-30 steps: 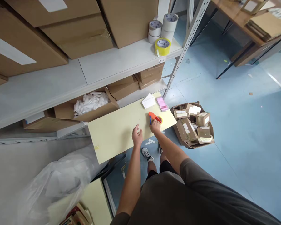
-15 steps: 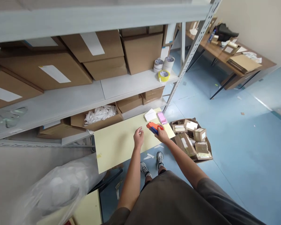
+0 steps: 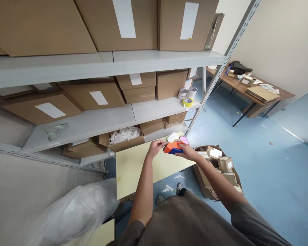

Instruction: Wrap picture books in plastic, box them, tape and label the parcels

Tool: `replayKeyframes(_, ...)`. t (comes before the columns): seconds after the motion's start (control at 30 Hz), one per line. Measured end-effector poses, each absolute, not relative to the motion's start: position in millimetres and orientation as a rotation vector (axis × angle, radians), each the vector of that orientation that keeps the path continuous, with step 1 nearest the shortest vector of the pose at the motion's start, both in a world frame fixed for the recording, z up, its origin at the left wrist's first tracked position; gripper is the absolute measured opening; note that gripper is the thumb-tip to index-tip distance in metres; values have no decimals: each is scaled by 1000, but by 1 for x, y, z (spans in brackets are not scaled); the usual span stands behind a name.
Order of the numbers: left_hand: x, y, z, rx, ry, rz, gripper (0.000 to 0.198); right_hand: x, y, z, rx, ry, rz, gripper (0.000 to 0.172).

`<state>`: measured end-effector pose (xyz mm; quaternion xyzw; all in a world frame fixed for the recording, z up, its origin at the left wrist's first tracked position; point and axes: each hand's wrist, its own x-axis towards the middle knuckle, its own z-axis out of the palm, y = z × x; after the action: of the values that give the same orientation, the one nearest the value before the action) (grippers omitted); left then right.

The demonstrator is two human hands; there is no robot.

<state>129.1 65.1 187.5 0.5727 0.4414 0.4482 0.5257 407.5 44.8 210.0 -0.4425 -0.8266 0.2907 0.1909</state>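
My right hand (image 3: 188,152) is wrapped around an orange and blue tape dispenser (image 3: 172,147) above the pale yellow board (image 3: 136,164). The dispenser's dark front end points left. At that end are the pinched fingers of my left hand (image 3: 155,148); whatever lies between the fingertips is too small to make out. Behind the dispenser, a white card or box (image 3: 172,137) and a pink item (image 3: 184,139) rest on the board's far right corner, partly covered by it.
A grey metal rack (image 3: 154,111) holds cardboard boxes, with tape rolls (image 3: 187,101) at its right end. Right of the board, an open carton (image 3: 204,186) is filled with small boxes. A plastic-wrapped bundle (image 3: 79,208) lies at left. Farther right stands a wooden table (image 3: 284,92).
My left hand has moved to the dispenser's front end and its fingers have pinched together. The dispenser has turned more level. The view has tilted up, showing a higher shelf.
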Motion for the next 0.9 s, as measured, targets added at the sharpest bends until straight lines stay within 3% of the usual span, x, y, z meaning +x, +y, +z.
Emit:
replayKeyframes(0.3, 135, 63, 208, 1452, 1562, 1444, 32, 381, 72, 236, -1227, -2232, 878, 45)
replayKeyframes(0.5, 162, 89, 203, 1281, 1797, 1649, 44, 384, 130, 248, -1091, -2348, 781, 43)
replayKeyframes(0.63, 168, 119, 206, 1224, 1692, 1679, 53, 392, 180, 246, -1050, -2478, 552, 40)
replayKeyframes(0.8, 158, 143, 211, 1085, 1674, 1635, 93, 399, 267, 245, -1296, -2570, 316, 40)
replayKeyframes(0.9, 154, 146, 210, 1074, 1757, 1624, 82, 394, 327, 245, -1343, -2552, 248, 43)
